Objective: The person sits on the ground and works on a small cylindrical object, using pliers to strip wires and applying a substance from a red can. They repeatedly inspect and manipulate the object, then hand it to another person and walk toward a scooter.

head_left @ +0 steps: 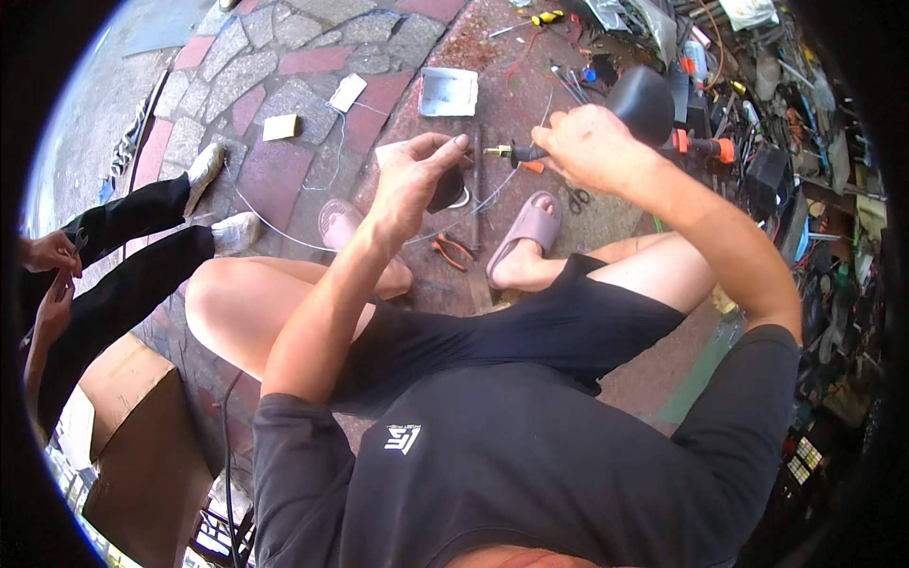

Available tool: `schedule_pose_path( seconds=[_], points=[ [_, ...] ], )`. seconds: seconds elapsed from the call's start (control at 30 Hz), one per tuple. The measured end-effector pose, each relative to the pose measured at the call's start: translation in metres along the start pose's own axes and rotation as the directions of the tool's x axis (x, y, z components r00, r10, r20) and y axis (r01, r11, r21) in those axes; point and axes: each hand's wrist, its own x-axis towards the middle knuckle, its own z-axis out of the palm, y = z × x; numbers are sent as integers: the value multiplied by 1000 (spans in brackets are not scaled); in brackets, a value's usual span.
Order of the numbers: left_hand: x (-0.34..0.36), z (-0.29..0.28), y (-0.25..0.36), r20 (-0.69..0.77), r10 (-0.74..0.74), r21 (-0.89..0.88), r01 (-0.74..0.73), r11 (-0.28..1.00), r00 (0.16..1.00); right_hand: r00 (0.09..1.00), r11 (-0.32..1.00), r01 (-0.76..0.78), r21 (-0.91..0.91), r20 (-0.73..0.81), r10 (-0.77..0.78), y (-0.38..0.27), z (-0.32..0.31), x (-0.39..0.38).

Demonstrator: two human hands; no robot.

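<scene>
My left hand [409,180] is raised over the floor with its fingers curled round a dark round part [447,192]. A pale rim shows at that part's lower edge, and my fingers cover much of it. Across a small gap, my right hand [589,144] grips a black rod [523,153] whose brass-coloured tip [498,150] points at my left hand. Behind my right knuckles sits a smooth black rounded piece [640,102]; whether it joins the rod is hidden. Orange-handled pliers [453,252] lie on the ground between my feet.
A white tray [448,92], scissors [576,199], a yellow-handled screwdriver [546,18] and a long thin bar [476,185] lie ahead. Clutter [805,142] fills the right side. At left, another person's hands [59,270] hold a wrench, near a cardboard box [142,426]. A thin pale cable [275,227] crosses the paving.
</scene>
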Motion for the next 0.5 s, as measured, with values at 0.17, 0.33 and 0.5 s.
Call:
schedule_pose_path(
  seconds=[0.17, 0.33, 0.5],
  points=[
    [-3, 6, -5, 62, 60, 107, -67, 992, 996, 992, 992, 61, -108, 116, -48, 1, -10, 4],
    [-6, 9, -10, 81, 41, 163, -54, 985, 996, 983, 967, 96, -234, 176, -55, -3, -7, 8],
    [-8, 13, -11, 42, 33, 192, -41, 980, 999, 990, 951, 94, -293, 131, -57, -13, -12, 8]
  ],
)
